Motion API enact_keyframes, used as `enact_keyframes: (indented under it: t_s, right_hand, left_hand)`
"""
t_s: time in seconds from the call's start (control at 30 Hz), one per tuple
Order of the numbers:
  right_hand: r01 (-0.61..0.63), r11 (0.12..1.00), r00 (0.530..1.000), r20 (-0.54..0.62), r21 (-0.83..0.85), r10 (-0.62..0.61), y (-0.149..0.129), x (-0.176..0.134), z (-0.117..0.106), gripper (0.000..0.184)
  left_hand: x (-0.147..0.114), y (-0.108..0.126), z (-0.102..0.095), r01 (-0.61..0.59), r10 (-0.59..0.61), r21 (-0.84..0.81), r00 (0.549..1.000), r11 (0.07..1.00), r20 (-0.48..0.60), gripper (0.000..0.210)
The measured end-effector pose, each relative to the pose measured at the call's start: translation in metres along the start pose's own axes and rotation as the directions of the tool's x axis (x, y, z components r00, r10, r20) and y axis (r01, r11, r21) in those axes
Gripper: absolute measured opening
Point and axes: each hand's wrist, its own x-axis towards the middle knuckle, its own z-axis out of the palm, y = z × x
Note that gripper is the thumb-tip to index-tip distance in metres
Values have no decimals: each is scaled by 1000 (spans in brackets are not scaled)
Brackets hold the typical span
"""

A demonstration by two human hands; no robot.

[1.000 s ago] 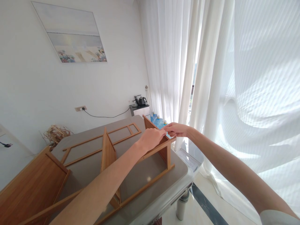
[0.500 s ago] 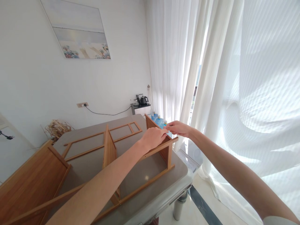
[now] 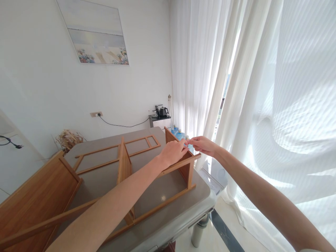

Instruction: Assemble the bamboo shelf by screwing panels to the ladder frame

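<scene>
A wooden shelf frame (image 3: 126,164) lies on its side on the grey table. Above its right end board (image 3: 186,171), my two hands meet at the fingertips. My left hand (image 3: 172,153) is closed, with thumb and forefinger pinched and its lower edge close to the shelf's upper rail. My right hand (image 3: 204,145) comes in from the right, also in a pinch, its fingertips against those of the left. Whatever is between the fingers is too small to make out.
The table (image 3: 154,131) has a rounded corner at the right. White curtains (image 3: 244,105) hang beside it. Blue water bottles (image 3: 180,134) stand behind the shelf's end, near a cabinet with a black kettle (image 3: 163,112). Dried stalks (image 3: 68,140) sit at the far left.
My left thumb and forefinger have come up into a pinch at the right hand's fingertips. The view has turned slightly left; the shelf lies as before.
</scene>
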Motion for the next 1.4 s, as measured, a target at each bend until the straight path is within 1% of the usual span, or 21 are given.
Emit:
enact_keyframes:
  t_s: [0.13,0.33,0.47,0.53,0.6,0.67,0.73,0.83,0.9,0.93,1.07,1.13,1.2,1.3,1.4]
  right_hand:
    - [-21,1000,1000,10,14,21,2,-2,0,52]
    - [-42,999,999,-3,-10,42,-5,-16,5,49]
    - [-34,999,997,-75,-35,32,-8,-21,12,51]
    - [-15,999,992,-127,-44,10,-10,-24,12,48]
    - [10,998,982,-188,-60,-21,-13,-31,10,45]
    - [26,994,972,-229,-103,-49,-18,-43,6,44]
    - [23,983,970,-232,-183,-66,-21,-60,4,42]
    - [46,939,971,-207,-340,-122,-20,-85,7,41]
    - [69,910,975,-167,-410,-149,-14,-98,11,40]
    - [64,900,978,-152,-431,-142,-10,-102,13,41]
    - [7,883,983,-160,-469,-93,9,-110,17,44]
    - [14,877,985,-143,-481,-94,18,-109,19,45]
    - [-5,856,987,-141,-517,-79,24,-108,20,45]
    - [-80,772,979,-197,-631,-60,23,-105,23,43]
    - [-98,643,973,-209,-759,-97,13,-100,26,37]
  left_hand:
    - [2,1,-1,32,-32,-11,999,999,8,32]
    - [1,4,-3,62,-62,-25,998,998,-4,30]
    - [-1,4,-4,53,-53,-34,999,998,4,29]
    - [-3,3,-6,62,-62,-79,998,995,3,30]
    - [-6,2,-8,56,-53,-172,998,983,23,31]
    - [-8,1,-11,30,-14,-261,998,965,63,32]
    - [-9,1,-11,-11,42,-307,995,952,95,31]
    - [-6,-3,-9,-55,96,-322,989,945,112,30]
    - [-2,-7,-7,-74,132,-330,979,941,156,30]
    - [-1,-9,-7,-87,157,-337,970,938,186,30]
    - [3,-14,-7,-135,266,-424,927,895,265,27]
    - [4,-14,-8,-109,267,-466,920,878,288,26]
    - [3,-12,-8,-88,255,-478,920,874,297,23]
    - [3,-12,-6,-109,259,-470,928,876,269,19]
    - [3,-14,-3,-119,260,-455,930,883,261,19]
